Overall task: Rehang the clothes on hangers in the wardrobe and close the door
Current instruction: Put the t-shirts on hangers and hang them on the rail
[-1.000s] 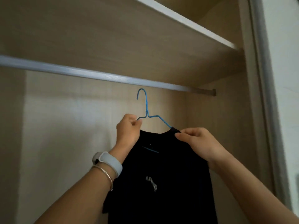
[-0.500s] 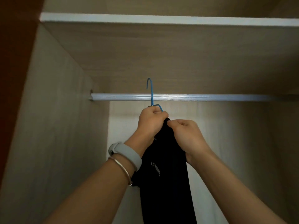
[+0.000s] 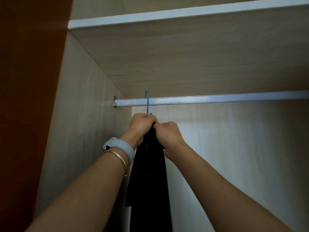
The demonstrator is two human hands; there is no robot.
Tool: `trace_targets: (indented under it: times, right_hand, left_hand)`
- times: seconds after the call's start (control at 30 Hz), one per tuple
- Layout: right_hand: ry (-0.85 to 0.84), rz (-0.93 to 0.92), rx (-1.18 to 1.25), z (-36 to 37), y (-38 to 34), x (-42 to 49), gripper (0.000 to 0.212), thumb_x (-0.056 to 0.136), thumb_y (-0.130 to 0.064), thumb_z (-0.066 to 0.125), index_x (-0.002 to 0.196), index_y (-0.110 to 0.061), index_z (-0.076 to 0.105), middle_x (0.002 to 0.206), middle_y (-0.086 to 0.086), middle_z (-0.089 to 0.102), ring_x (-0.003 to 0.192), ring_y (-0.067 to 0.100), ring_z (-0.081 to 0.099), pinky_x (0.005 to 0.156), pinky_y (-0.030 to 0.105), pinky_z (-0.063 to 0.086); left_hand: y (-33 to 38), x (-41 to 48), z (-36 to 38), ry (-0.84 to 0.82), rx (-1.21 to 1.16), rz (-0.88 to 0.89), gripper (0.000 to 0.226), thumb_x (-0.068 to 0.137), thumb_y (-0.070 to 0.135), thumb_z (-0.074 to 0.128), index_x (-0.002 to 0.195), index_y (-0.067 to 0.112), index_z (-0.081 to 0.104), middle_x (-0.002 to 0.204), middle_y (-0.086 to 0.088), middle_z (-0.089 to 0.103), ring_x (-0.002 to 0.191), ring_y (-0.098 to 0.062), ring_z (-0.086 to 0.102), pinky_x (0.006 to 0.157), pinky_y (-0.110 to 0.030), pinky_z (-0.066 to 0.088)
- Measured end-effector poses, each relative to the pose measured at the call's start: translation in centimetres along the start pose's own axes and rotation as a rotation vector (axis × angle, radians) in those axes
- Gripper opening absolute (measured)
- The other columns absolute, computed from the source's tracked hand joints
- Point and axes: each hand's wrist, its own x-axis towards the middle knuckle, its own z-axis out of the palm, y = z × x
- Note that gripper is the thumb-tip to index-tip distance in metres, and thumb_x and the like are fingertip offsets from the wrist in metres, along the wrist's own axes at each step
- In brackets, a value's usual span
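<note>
A black T-shirt (image 3: 148, 178) hangs edge-on from a blue wire hanger (image 3: 147, 102). The hanger's hook reaches up over the silver wardrobe rail (image 3: 209, 99), near the rail's left end. My left hand (image 3: 142, 126) grips the hanger's neck and the shirt's collar just below the rail. My right hand (image 3: 168, 134) is closed on the shirt's shoulder, touching the left hand. Most of the hanger is hidden inside the shirt and under my hands.
The wardrobe's left side panel (image 3: 80, 131) stands close to the hanger. A wooden shelf (image 3: 184, 47) spans just above the rail. A dark brown door or panel (image 3: 25, 97) fills the far left. The rail to the right carries nothing in view.
The shirt has turned from facing me to edge-on and my hands have come together. The hanger rose to the rail's left end, and its hook now sits over the rail.
</note>
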Motion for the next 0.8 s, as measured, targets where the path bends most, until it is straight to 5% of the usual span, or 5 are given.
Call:
trace_targets:
  times: [0.1,0.2,0.37,0.6,0.8]
  right_hand:
    - [-0.078,0.038,0.033,1.3,0.2,-0.3,0.017,0.089,-0.012,0.044,0.087,-0.001,0.056,0.071,0.011,0.052,0.066,0.022,0.051,0.057,0.029,0.039]
    - [-0.16,0.077,0.049,2.5,0.5,-0.8,0.025,0.09,-0.012,0.044,0.103,0.003,0.057,0.084,0.017,0.055,0.074,0.025,0.053,0.062,0.032,0.039]
    - [-0.261,0.086,0.083,4.2,1.4,-2.1,0.014,0.088,-0.01,0.041,0.084,-0.006,0.054,0.062,0.01,0.043,0.043,0.015,0.037,0.05,0.027,0.03]
    - [-0.323,0.084,0.195,5.5,0.9,-3.5,0.023,0.091,-0.011,0.04,0.07,-0.01,0.049,0.055,0.002,0.049,0.029,0.008,0.032,0.044,0.023,0.026]
    - [-0.337,0.08,0.226,5.4,1.2,-4.9,0.015,0.094,-0.016,0.042,0.083,-0.01,0.052,0.059,0.001,0.051,0.027,0.006,0.032,0.039,0.018,0.027]
  left_hand:
    - [-0.8,0.5,-1.2,0.076,0.036,0.006,0.025,0.077,0.002,0.06,0.054,0.012,0.058,0.06,-0.005,0.056,0.059,-0.015,0.053,0.054,-0.02,0.045]
    - [-1.6,0.5,-2.8,0.1,0.127,-0.013,0.027,0.076,0.003,0.06,0.051,0.012,0.055,0.054,-0.005,0.051,0.052,-0.015,0.046,0.046,-0.018,0.038]
    - [-2.1,-0.2,-5.1,0.099,0.188,-0.036,0.025,0.077,0.002,0.058,0.054,0.01,0.055,0.056,-0.007,0.052,0.055,-0.019,0.048,0.054,-0.024,0.04]
    - [-1.2,-1.6,-6.9,0.106,0.191,-0.092,0.018,0.083,0.002,0.055,0.066,0.005,0.054,0.054,-0.009,0.046,0.038,-0.014,0.044,0.026,-0.01,0.029]
    - [0.3,-3.6,-7.9,0.002,0.496,-0.182,0.029,0.084,0.009,0.053,0.055,0.009,0.048,0.051,-0.007,0.045,0.04,-0.015,0.044,0.032,-0.015,0.032]
